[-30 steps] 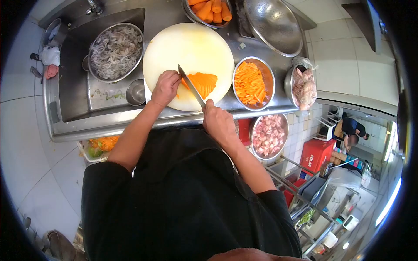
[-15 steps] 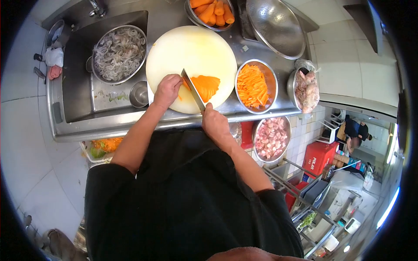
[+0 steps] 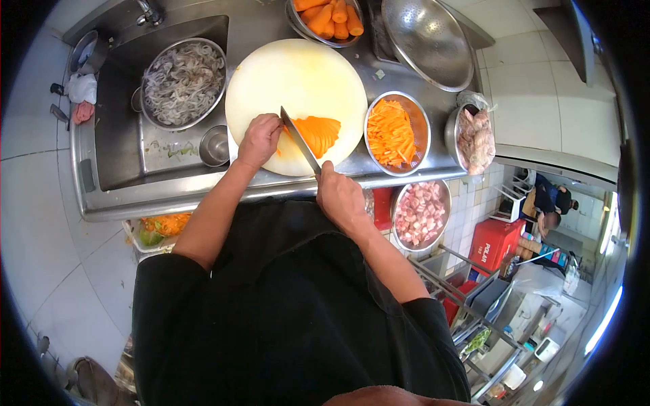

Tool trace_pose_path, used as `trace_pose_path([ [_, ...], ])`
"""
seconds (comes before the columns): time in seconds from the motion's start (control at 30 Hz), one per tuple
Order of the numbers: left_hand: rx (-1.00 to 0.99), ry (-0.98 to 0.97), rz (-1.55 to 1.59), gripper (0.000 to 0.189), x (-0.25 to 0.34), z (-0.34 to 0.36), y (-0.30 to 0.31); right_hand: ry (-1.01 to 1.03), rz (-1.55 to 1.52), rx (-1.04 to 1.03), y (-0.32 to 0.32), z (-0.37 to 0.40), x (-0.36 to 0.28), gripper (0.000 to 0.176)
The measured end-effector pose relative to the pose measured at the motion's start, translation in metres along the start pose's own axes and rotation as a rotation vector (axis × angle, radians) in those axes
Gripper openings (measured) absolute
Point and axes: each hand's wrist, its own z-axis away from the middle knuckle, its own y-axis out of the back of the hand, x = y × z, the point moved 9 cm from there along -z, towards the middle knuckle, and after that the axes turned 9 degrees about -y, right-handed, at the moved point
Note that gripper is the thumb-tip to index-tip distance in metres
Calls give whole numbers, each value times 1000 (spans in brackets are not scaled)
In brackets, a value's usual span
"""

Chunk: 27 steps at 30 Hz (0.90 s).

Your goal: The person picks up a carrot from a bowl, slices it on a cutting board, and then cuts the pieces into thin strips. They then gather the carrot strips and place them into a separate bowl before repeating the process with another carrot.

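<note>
Sliced carrot (image 3: 322, 134) partly behind knife (image 3: 300, 139), hidden handle clasped in right grip (image 3: 340, 197), left grip (image 3: 260, 141), hold unclear

Bright light washes the round cutting board (image 3: 296, 78). Well to the board's right, a light strip (image 3: 604, 321) glares. Around the board, fisheye bending ends in black corners.

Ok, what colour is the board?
The board is creamy white with a yellowish patch, seen in the head view.
</note>
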Motion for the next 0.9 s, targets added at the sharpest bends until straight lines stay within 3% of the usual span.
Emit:
trace_pose_path([
  [0.33,40,-56,-75,14,4,2,0,-31,47,-16,-51,-36,31,37],
  [0.43,-121,-74,-237,15,8,6,0,22,-95,-26,-45,-45,38,40],
  [0.47,-99,-69,-256,15,12,5,5,-41,-124,-28,-44,-48,44,41],
  [0.57,15,27,-215,13,20,17,40,71,-260,4,-33,-48,40,35],
  [0.67,173,212,-43,16,27,74,109,49,-255,-37,-32,-50,40,33],
  [0.73,237,310,-127,19,35,136,162,62,-280,-35,-28,-46,37,33],
  [0.83,264,710,-283,20,22,269,228,38,-345,-79,-34,-46,42,32],
  [0.87,290,872,-289,26,-3,338,247,9,-373,-87,-34,-45,49,32],
  [0.9,392,914,-311,37,-16,381,269,93,-360,-24,-16,-37,36,32],
])
